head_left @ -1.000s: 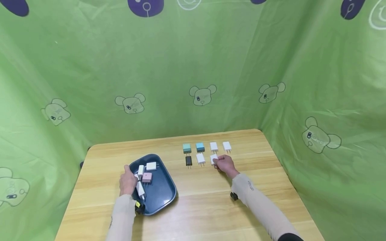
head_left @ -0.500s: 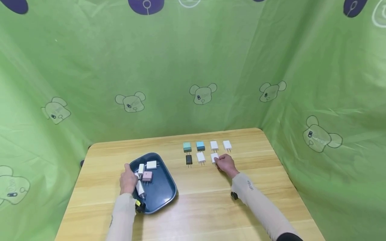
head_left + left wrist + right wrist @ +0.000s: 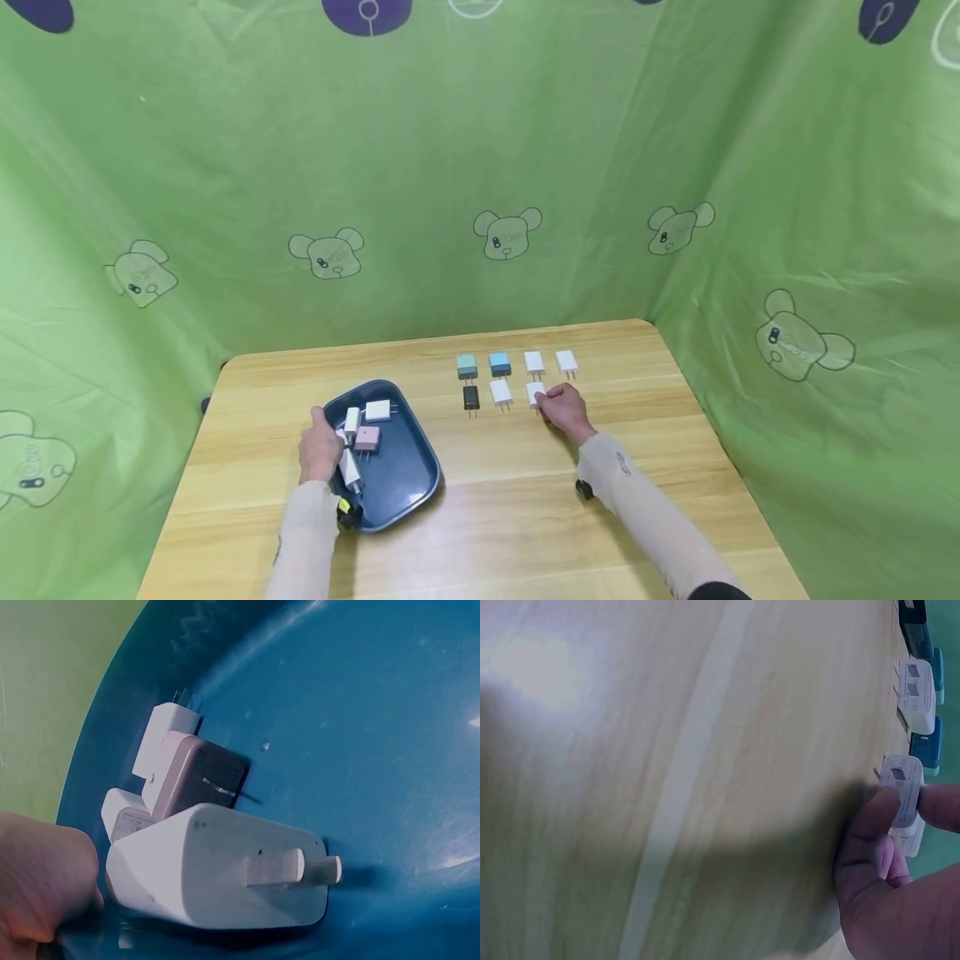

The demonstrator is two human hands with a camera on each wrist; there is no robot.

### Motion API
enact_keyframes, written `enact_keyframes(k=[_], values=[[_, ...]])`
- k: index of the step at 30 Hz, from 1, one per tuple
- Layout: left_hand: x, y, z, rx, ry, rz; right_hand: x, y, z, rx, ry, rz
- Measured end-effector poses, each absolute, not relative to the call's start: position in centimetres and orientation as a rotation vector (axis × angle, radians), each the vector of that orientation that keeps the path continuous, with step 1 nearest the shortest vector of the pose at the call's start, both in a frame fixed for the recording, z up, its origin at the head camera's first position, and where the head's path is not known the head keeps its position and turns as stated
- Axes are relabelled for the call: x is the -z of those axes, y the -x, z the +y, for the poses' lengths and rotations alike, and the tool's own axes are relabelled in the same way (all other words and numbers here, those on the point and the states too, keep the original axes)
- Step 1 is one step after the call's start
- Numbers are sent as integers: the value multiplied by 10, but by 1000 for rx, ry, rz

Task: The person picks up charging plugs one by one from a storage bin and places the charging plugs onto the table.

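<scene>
A: Start with the head view: how much is done?

B: Well past half, I'd judge. Seven wall chargers lie in two rows on the counter (image 3: 495, 517). Left of the right grip (image 3: 566, 411) are a white charger (image 3: 500, 392) and, farther over, a black charger (image 3: 471, 397). Beyond it stretch a green charger (image 3: 467, 365), a blue charger (image 3: 499, 363) and a pair of white chargers (image 3: 534, 362) (four across the back, three in front).

A: And the seventh?

B: The held charger (image 3: 533, 388), white, in the right grip, ending the front row.

A: What's left, then?

B: At least four, in the tray (image 3: 401, 462) at the left grip (image 3: 319, 450).

A: Does the left wrist view agree?

B: Yes. A pink charger (image 3: 191, 776) and three white ones cluster beside the left grip, which holds the tray's rim (some fingers are hidden).

A: And the right wrist view?

B: The right grip is clamped on the held charger, a digit on either side, so that placement looks unfinished. Whether it rests on the counter, I can't tell.
</scene>
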State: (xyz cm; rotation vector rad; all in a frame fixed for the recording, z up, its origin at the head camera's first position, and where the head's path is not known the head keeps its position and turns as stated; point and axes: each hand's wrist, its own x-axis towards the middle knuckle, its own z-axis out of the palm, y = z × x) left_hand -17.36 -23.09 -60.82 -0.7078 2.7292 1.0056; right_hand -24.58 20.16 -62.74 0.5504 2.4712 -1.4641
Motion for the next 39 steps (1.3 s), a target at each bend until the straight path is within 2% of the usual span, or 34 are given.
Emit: enact_keyframes(k=[26, 34, 39], values=[[607, 173, -230, -1015, 713, 2710, 630, 241, 207, 1431, -519, 2569], [605, 172, -229, -1025, 724, 2702, 595, 243, 192, 1558, -613, 2542], [606, 171, -229, -1029, 731, 2698, 574, 247, 168, 1595, -557, 2615]])
